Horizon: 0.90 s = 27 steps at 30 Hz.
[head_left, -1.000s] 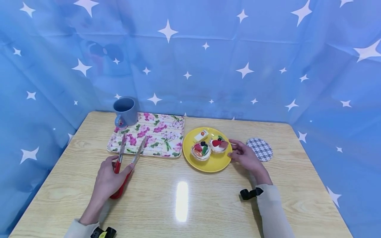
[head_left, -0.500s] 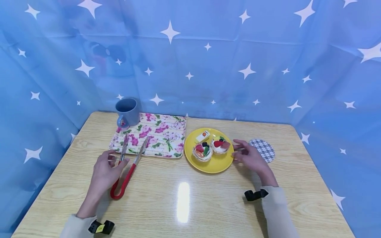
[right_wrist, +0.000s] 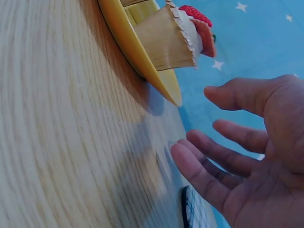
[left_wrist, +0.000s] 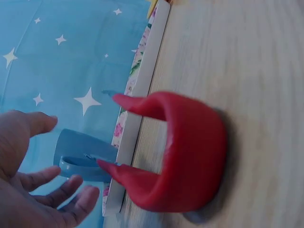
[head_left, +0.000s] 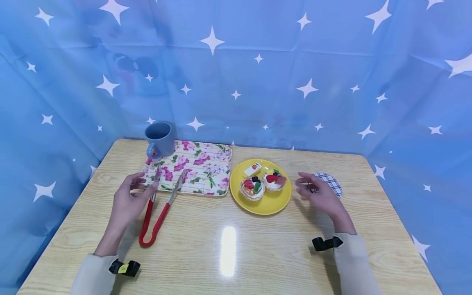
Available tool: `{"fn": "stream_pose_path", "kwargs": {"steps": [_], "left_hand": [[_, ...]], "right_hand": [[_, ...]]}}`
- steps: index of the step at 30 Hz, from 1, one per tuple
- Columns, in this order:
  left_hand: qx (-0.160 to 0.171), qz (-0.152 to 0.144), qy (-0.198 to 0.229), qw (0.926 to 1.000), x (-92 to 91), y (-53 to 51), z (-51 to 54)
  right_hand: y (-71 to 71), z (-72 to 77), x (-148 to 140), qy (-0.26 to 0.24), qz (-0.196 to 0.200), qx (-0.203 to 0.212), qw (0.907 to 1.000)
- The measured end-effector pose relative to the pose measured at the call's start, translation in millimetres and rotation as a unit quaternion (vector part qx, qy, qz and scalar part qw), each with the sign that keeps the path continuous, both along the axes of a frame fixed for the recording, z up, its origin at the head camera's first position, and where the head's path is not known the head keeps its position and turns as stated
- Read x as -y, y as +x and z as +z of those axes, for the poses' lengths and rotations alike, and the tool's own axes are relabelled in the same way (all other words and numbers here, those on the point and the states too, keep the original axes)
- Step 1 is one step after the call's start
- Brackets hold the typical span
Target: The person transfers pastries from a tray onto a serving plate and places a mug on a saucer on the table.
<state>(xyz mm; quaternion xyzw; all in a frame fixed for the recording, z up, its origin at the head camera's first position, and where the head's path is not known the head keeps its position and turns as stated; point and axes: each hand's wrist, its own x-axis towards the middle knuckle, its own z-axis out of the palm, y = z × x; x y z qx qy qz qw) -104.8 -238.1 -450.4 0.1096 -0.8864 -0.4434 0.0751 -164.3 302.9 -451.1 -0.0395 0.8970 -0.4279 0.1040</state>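
In the head view my left hand (head_left: 127, 200) hovers beside red-handled metal tongs (head_left: 158, 223), its fingers loosely bent around nothing. The tongs lie spread on the table, tips resting over the edge of a flowered tray (head_left: 206, 172). From the left wrist view, the left hand (left_wrist: 38, 180) is apart from the red handle bend (left_wrist: 190, 156). To the right, my right hand (head_left: 321, 194) is held just off the rim of a yellow plate (head_left: 265, 209), holding nothing. On that plate sit two fruit-topped cream tarts (head_left: 252, 189) and a small white cake piece (head_left: 252, 169).
A blue mug (head_left: 160, 141) stands on the tray's back left corner. Behind the right hand lies a round checked coaster (head_left: 333, 184), partly hidden. A blue star-patterned curtain (head_left: 236, 73) hangs along the back edge of the wooden table (head_left: 184, 262).
My left hand has let go of the tongs and drawn up and left from them; they stay lying spread. My right hand has come off the plate rim and moved right.
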Motion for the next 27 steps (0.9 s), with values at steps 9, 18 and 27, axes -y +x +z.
{"fn": "stream_pose_path", "kwargs": {"steps": [9, 18, 27], "left_hand": [[-0.027, -0.001, 0.022, 0.9994, 10.2, -18.4, -1.7], [-0.050, -0.003, 0.055, 0.9972, 19.8, -43.7, -8.3], [-0.045, -0.007, 0.070, 0.9965, 28.8, -59.6, -8.6]], "right_hand": [[4.3, 6.5, -10.9, 0.035, -0.007, -0.017, 0.9992], [10.0, 10.4, -21.8, 0.050, -0.008, -0.020, 0.9985], [10.1, 15.1, -31.5, 0.052, -0.024, -0.006, 0.9983]]}}
